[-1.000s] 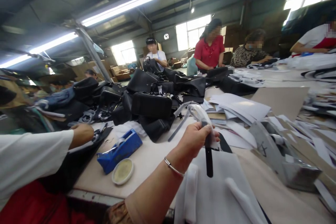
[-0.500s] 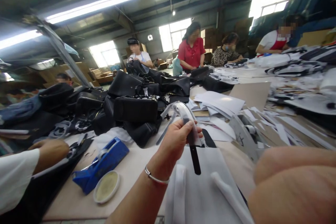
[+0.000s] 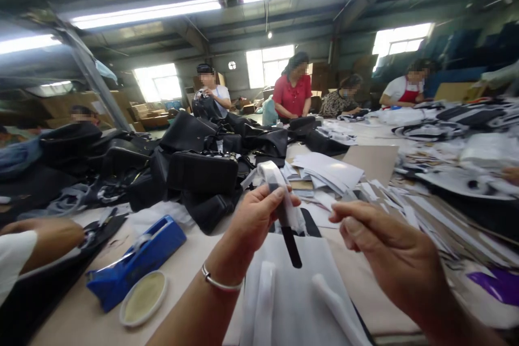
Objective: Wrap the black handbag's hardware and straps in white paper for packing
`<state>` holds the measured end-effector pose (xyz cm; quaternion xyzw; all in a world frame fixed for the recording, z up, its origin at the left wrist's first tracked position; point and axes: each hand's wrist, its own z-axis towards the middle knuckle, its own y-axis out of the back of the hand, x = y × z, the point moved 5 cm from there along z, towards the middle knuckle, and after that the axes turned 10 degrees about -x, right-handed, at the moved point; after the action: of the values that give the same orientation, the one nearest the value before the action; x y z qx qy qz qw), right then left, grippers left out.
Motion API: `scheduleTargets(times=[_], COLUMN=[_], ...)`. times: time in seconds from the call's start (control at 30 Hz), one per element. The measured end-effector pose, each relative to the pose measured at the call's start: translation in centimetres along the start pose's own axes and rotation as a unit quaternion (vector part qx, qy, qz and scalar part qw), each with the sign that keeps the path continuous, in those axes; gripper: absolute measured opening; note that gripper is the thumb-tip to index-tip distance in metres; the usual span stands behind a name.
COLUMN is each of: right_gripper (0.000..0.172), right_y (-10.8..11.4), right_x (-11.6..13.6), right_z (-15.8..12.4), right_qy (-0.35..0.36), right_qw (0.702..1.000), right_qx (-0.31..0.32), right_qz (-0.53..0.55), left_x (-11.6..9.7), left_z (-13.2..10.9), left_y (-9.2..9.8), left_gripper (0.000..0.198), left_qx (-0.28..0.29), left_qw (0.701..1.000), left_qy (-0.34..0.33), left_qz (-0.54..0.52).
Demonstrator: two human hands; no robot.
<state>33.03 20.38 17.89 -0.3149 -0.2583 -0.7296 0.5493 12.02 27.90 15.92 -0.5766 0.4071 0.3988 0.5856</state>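
Observation:
My left hand [image 3: 259,211] is closed around a black strap [image 3: 291,246] partly covered in clear and white wrapping. The strap's bare dark end points down toward me, and its wrapped part [image 3: 270,173] curves over above my fingers. To the right, my right hand [image 3: 381,248] hovers apart from the strap with its fingers curled and pinched; anything between the fingertips is too small to make out. Below both hands lies a flat piece covered with a white sheet [image 3: 294,292], a black part showing at its far end. Two white-wrapped lengths [image 3: 264,303] [image 3: 336,303] rest on it.
A blue tape dispenser [image 3: 138,265] and a round shallow dish [image 3: 144,298] stand at left, near a co-worker's arm [image 3: 44,238]. Black bags [image 3: 203,170] are heaped beyond. White sheets [image 3: 328,167] and card strips lie at right. Several people work around the far tables.
My right hand has come in from the near right edge toward the strap. My left hand still grips the strap, and the view has shifted slightly.

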Motion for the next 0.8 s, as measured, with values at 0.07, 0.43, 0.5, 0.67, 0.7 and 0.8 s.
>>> scheduleTargets(times=[0.07,0.43,0.5,0.67,0.7,0.8], right_gripper=[0.024,0.039,0.038,0.033,0.034,0.038], right_y=[-0.3,-6.9,-7.8,-8.0,-7.9,-7.2], right_x=[1.1,-3.8,-4.6,-5.0,-5.0,-4.7], right_z=[0.1,0.0,-0.9,-1.1,-0.7,1.0], right_qy=[-0.012,-0.168,-0.215,-0.242,-0.228,-0.163], right_qw=[0.999,0.959,0.945,0.945,0.95,0.967], right_qx=[0.011,0.225,0.24,0.219,0.213,0.194], right_qz=[0.048,0.034,0.051,0.034,0.029,-0.004], left_x=[0.2,1.0,1.4,1.6,1.4,-0.2], left_z=[0.0,-0.7,-0.9,-1.3,-1.3,-1.0], left_y=[-0.1,-1.1,-1.1,-1.2,-1.3,-1.7], left_gripper=[0.033,0.035,0.036,0.041,0.039,0.032], left_qx=[0.006,0.027,0.041,0.069,0.077,0.095], left_qw=[1.0,0.999,0.998,0.995,0.992,0.973], left_qy=[0.009,0.034,0.042,0.033,0.023,-0.029], left_qz=[-0.004,-0.011,0.002,0.061,0.097,0.208])
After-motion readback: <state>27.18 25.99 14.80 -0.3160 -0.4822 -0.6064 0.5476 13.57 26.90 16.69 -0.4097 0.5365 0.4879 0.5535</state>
